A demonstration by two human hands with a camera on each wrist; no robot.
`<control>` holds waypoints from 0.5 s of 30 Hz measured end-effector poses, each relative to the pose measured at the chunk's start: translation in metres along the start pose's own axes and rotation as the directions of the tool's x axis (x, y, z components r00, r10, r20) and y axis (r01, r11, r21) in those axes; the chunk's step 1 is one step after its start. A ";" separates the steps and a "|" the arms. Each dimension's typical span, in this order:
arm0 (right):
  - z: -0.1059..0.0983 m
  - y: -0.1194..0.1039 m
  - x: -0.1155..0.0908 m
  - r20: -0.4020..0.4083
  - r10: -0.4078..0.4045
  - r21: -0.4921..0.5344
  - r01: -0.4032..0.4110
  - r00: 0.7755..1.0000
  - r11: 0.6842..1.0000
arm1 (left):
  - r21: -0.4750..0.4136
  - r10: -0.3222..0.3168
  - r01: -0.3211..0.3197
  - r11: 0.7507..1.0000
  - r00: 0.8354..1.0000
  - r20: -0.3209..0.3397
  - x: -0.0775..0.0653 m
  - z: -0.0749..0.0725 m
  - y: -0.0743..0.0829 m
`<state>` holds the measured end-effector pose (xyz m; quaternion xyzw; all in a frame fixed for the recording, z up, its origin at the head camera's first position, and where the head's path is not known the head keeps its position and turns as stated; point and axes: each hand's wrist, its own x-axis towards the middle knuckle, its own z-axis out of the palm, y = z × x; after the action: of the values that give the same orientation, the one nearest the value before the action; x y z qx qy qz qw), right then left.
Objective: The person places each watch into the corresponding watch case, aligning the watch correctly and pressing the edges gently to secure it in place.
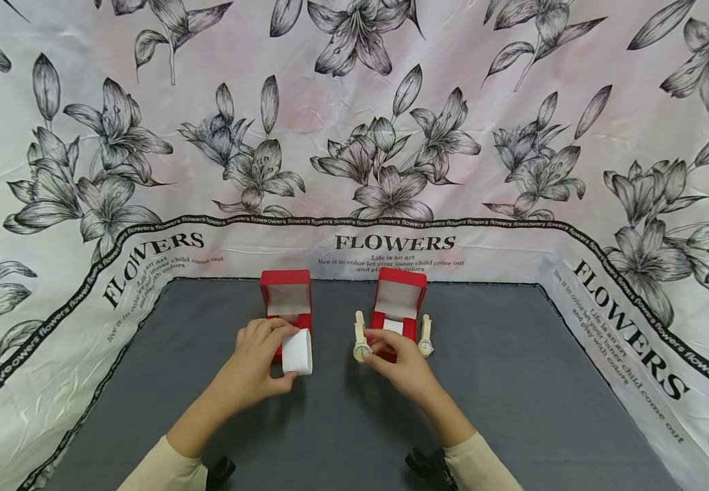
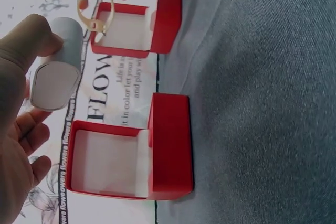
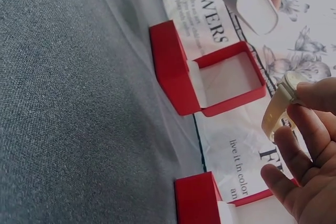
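Note:
In the head view my left hand (image 1: 256, 358) pinches a white watch cushion (image 1: 296, 352) between thumb and fingers. The cushion is held up in front of an open red watch box (image 1: 285, 277); the left wrist view shows its rounded end (image 2: 55, 85). A cream-strapped wristwatch (image 1: 362, 350) is in my right hand (image 1: 406, 368), gripped at its dial by thumb and fingertips. Its strap hangs in a loop (image 3: 276, 109) in the right wrist view. Behind that hand stands a second open red box (image 1: 402, 275), with a white cushion (image 1: 393, 326) inside, partly hidden by the fingers.
Another cream wristwatch (image 1: 426, 344) lies right beside the second box. Both boxes stand near the back edge of the grey cloth-covered table (image 1: 532, 382). A white flower-printed curtain (image 1: 489, 252) rises behind and along both sides.

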<state>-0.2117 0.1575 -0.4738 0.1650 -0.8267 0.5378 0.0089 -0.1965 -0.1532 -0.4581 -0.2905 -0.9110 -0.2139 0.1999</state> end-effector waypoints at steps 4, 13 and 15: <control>-0.002 -0.001 -0.005 -0.014 0.007 -0.018 -0.007 1.000 1.000 | -0.006 0.000 0.000 1.000 1.000 -0.001 -0.004 0.000 0.004; -0.007 -0.003 -0.011 -0.010 -0.001 0.013 0.001 1.000 1.000 | -0.007 -0.003 0.003 1.000 1.000 0.018 -0.008 0.004 0.015; -0.007 -0.004 -0.011 -0.001 -0.005 0.034 0.005 1.000 0.999 | -0.007 -0.004 0.005 1.000 1.000 0.018 -0.008 0.005 0.016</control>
<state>-0.2011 0.1654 -0.4694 0.1673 -0.8171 0.5516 0.0078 -0.1818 -0.1423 -0.4612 -0.2911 -0.9126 -0.2151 0.1901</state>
